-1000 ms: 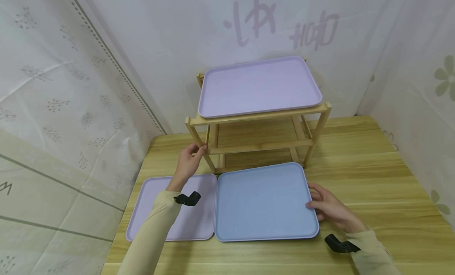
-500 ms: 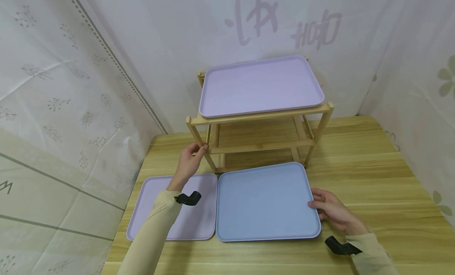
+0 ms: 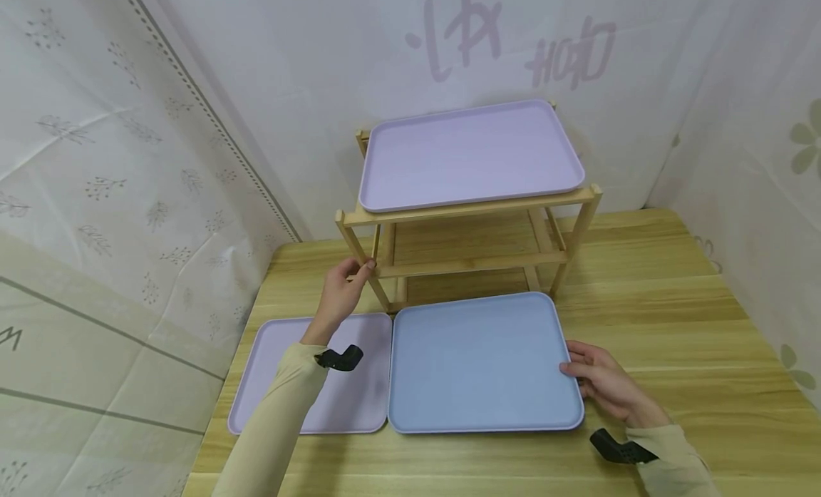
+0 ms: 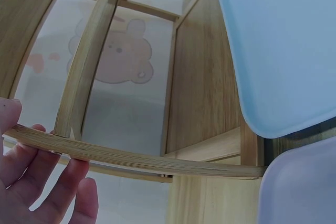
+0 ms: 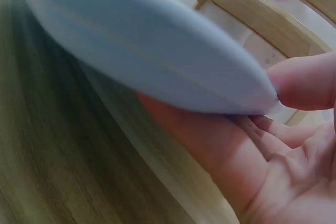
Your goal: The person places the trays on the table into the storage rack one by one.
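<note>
My left hand (image 3: pixel 341 290) grips the left front post of a tiered wooden rack (image 3: pixel 471 264), fingers behind and thumb in front. In the left wrist view its fingers (image 4: pixel 60 187) curl around that post (image 4: pixel 142 158). My right hand (image 3: pixel 606 383) pinches the right edge of a blue tray (image 3: pixel 481 361), thumb on the rim and fingers beneath. The right wrist view shows that side of the tray (image 5: pixel 157 51) raised off the table, with fingers (image 5: pixel 210 145) under it. A lilac tray (image 3: pixel 471 155) lies slightly askew on the rack's top tier.
A second lilac tray (image 3: pixel 355 393) lies on the wooden table (image 3: pixel 667 283), left of the blue tray and partly under my left forearm. The rack's lower tiers show bare wooden boards. Printed cloth (image 3: pixel 256 90) hangs behind and at both sides.
My right hand has shifted slightly to the right, and the blue tray's right edge has come along with it. The left hand keeps its grip on the rack post.
</note>
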The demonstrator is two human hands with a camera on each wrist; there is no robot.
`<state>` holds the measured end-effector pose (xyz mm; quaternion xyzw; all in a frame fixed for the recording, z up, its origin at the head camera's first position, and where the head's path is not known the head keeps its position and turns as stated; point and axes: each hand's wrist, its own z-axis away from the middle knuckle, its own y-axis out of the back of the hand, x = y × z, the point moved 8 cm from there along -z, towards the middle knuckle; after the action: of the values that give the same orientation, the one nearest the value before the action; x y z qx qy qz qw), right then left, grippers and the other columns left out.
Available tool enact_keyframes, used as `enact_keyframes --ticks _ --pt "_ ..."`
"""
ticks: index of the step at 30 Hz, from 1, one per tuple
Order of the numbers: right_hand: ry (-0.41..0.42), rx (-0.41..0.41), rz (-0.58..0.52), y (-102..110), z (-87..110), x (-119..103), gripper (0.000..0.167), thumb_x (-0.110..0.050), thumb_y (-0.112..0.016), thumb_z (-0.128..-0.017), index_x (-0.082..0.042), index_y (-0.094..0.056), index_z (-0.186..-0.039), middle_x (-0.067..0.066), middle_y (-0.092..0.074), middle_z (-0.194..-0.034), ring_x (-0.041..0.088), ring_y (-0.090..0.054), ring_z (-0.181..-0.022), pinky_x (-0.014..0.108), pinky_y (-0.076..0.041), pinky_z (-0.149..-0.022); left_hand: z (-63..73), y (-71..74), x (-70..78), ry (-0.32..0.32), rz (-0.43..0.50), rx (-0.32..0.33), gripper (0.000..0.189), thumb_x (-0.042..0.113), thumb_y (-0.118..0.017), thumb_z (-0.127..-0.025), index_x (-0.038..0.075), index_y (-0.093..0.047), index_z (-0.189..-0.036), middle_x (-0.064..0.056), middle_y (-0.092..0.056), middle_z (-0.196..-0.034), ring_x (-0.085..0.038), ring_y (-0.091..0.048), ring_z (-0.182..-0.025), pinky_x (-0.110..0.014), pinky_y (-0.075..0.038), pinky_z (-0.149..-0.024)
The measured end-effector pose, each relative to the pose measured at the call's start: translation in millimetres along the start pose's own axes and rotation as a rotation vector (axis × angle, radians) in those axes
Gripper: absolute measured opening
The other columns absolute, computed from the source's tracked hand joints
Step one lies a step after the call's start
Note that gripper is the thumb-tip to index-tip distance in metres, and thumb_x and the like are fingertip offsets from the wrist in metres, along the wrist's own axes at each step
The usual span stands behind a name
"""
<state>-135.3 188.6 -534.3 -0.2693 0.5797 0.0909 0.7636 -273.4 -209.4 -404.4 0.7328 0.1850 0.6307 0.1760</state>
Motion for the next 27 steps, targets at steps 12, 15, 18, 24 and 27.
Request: enact_keyframes --ticks 12,15,18,24,27 --pt "0.039 -0.034 -0.048 -1 5.9 -5 0.063 0.001 -0.041 -0.1 0.023 0.001 -0.141 -0.004 -0.066 -0.119 0.018 -0.066 -0.105 0.043 -0.056 -0.08 1.0 -0.3 -1.0 0.015 0.001 -0.009 0.033 0.032 -0.06 -0.096 0.003 -0.069 -0.109 -0.019 -0.069 -0.102 -0.028 -0.061 -0.105 -0.039 -0.044 -0.088" --pt "0.067 -0.043 -0.067 0 8.7 -9 0.052 0.003 -0.04 -0.099 0.014 -0.018 -0.145 -0.002 -0.066 -0.121 0.018 -0.066 -0.106 0.041 -0.056 -0.082 0.9 -0.6 -1.5 0.019 0.0 -0.009 0.033 0.033 -0.059 -0.096 0.003 -0.069 -0.109 -0.019 -0.069 -0.103 -0.028 -0.061 -0.106 -0.038 -0.044 -0.088" --pt "0.097 -0.066 -0.092 -1 11.4 -15 0.043 0.005 -0.038 -0.099 -0.007 -0.04 -0.14 0.0 -0.066 -0.122 0.018 -0.066 -0.107 0.04 -0.056 -0.083 0.2 -0.7 -2.4 0.025 0.001 -0.009 0.033 0.032 -0.059 -0.096 0.003 -0.069 -0.11 -0.02 -0.07 -0.104 -0.028 -0.061 -0.106 -0.038 -0.043 -0.088" --pt "0.141 -0.105 -0.129 -4 15.4 -26 0.047 0.009 -0.035 -0.098 -0.02 -0.051 -0.132 0.002 -0.066 -0.124 0.018 -0.066 -0.108 0.037 -0.055 -0.084 3.1 0.1 7.3 0.032 -0.014 -0.01 0.031 0.023 -0.057 -0.098 -0.003 -0.067 -0.112 -0.025 -0.068 -0.106 -0.033 -0.06 -0.108 -0.037 -0.042 -0.087" --pt "0.17 -0.124 -0.142 -5 17.5 -32 0.049 0.01 -0.033 -0.098 -0.019 -0.051 -0.133 0.004 -0.066 -0.125 0.018 -0.065 -0.109 0.037 -0.055 -0.085 8.2 1.6 22.1 0.031 -0.023 -0.013 0.029 0.018 -0.056 -0.098 -0.006 -0.066 -0.11 -0.028 -0.067 -0.105 -0.035 -0.06 -0.107 -0.036 -0.042 -0.086"
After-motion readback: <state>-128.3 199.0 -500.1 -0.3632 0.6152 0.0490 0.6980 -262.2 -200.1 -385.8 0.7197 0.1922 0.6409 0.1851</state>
